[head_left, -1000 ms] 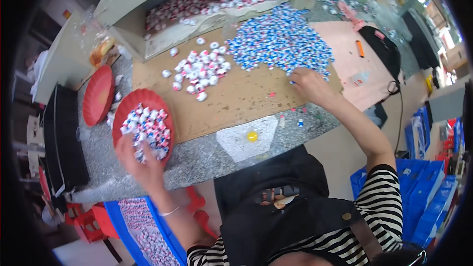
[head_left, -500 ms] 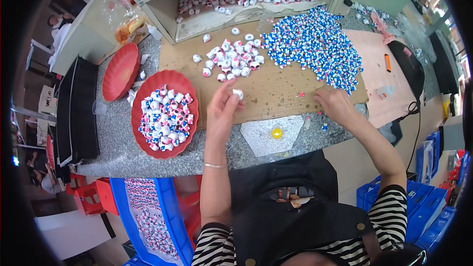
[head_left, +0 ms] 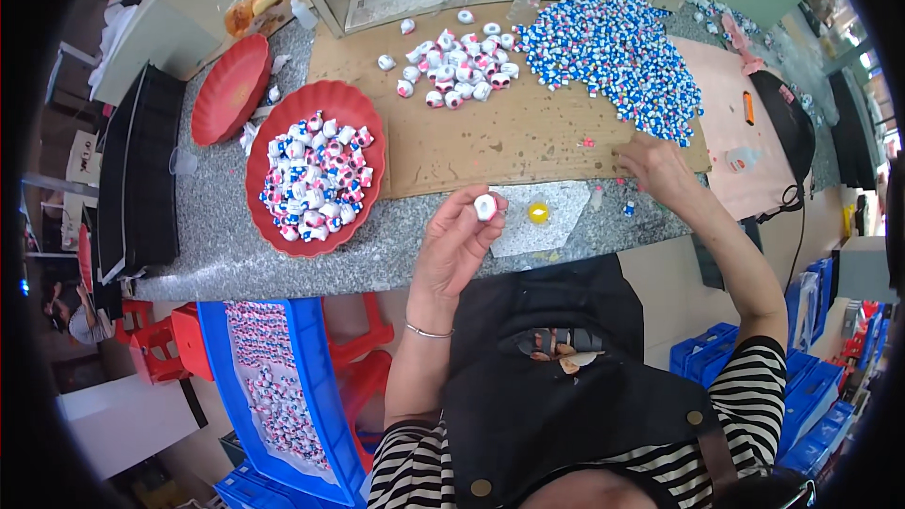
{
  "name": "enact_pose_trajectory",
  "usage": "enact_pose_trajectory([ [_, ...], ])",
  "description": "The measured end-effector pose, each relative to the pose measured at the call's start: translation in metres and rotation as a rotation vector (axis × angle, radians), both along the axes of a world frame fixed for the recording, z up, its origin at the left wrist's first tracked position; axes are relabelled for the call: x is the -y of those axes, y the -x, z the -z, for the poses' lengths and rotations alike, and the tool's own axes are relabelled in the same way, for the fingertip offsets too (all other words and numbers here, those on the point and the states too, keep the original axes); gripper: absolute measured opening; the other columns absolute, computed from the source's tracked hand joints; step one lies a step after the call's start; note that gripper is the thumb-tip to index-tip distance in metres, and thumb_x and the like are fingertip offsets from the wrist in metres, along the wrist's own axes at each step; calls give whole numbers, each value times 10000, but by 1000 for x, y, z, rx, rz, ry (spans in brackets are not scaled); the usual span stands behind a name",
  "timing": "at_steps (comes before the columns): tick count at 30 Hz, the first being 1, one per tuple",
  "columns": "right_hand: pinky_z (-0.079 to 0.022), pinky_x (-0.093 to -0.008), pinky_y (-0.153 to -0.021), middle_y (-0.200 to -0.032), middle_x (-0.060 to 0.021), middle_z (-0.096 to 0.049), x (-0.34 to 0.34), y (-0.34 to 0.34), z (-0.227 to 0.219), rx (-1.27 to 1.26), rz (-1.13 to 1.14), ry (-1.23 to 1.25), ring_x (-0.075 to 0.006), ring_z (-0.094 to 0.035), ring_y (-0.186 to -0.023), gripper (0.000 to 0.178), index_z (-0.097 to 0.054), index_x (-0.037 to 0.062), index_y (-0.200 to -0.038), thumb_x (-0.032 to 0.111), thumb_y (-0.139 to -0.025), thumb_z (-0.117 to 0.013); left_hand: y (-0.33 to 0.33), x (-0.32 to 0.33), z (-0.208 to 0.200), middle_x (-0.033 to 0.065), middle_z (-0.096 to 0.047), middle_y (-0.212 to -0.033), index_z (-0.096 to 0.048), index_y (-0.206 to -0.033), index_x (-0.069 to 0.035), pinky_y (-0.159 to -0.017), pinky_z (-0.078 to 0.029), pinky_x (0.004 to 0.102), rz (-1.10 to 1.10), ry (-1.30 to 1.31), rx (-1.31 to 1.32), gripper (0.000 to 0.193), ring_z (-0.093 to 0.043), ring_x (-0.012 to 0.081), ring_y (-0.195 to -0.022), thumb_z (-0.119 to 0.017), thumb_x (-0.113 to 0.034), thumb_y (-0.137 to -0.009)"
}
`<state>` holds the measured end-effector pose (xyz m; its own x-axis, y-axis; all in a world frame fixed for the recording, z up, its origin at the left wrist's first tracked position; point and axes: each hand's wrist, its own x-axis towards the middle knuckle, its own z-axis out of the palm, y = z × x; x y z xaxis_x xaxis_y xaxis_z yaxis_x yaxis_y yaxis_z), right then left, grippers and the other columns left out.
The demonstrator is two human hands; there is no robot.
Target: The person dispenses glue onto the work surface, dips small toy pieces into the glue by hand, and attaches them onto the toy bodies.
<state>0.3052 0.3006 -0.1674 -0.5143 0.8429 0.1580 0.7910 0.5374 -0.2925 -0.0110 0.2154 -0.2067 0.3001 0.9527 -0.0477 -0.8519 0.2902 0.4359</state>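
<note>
My left hand (head_left: 454,243) pinches a small white-and-pink figurine piece (head_left: 486,207) above the counter's front edge, its round pale face turned up. Near the right edge of the brown cardboard, my right hand (head_left: 660,170) rests with its fingertips together on the surface; whatever they may hold is hidden. Beside those fingertips lies a tiny pink piece (head_left: 588,142). A heap of tiny blue-and-white pieces (head_left: 603,57) spreads beyond the right hand. Several loose white-and-pink figurine pieces (head_left: 457,66) lie at the middle of the cardboard (head_left: 471,146).
A red scalloped bowl (head_left: 363,193) holds white, blue and pink figurines; another red bowl (head_left: 222,104) stands behind it. A yellow round pot (head_left: 538,213) sits on a speckled plate (head_left: 566,231). An open-fronted cabinet (head_left: 330,0) stands at the back. A blue crate (head_left: 316,368) is below left.
My left hand has come toward my body and slightly right, carrying the figurine piece. The right hand stays near the same spot on the cardboard. The whole view has shifted a little.
</note>
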Motion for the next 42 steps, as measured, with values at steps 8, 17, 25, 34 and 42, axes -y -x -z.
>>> enact_pose_trajectory([
  [8, -503, -421, -633, -797, -163, -612, 8, -4, 3, -86, 4, -4, -345, -629, -726, 144, -680, 18, -919, 24, -779, -648, 3, 13, 10, 173, -579, -1234, -504, -1300, 10, -894, -525, 267, -1, -4, -18, 402, -628, 185, -1018, -575, -4, -905],
  [17, -506, -406, -633, -805, -159, -629, 8, 8, -5, 62, 61, -16, -330, -638, -743, 142, -677, 16, -916, 45, -778, -657, 8, 19, 11, 163, -584, -1236, -517, -1294, 8, -942, -496, 303, -91, -57, -279, 409, -608, 204, -1074, -585, 14, -890],
  [25, -510, -368, -655, -867, -133, -646, 47, 78, -16, -238, -255, 136, -306, -634, -769, 127, -659, 0, -926, 66, -817, -655, 10, 26, 11, 127, -609, -1177, -542, -1248, 26, -923, -489, 288, -136, -115, -424, 366, -605, 169, -1047, -586, 36, -885],
  [34, -500, -406, -721, -848, -138, -564, 42, 102, -19, 163, -439, 47, -327, -599, -842, 217, -572, 8, -880, -19, -666, -591, 7, 30, -2, 55, -556, -1081, -569, -1168, 53, -868, -498, 233, -252, -206, -836, 335, -605, 127, -997, -607, 113, -841],
  [42, -509, -387, -685, -863, -149, -613, 45, 93, -17, -102, -332, 38, -332, -614, -802, 220, -625, -13, -926, -39, -708, -617, -7, 28, 3, 77, -570, -1073, -610, -1124, 32, -794, -539, 240, -292, -242, -1025, 323, -604, 120, -929, -645, 100, -810],
])
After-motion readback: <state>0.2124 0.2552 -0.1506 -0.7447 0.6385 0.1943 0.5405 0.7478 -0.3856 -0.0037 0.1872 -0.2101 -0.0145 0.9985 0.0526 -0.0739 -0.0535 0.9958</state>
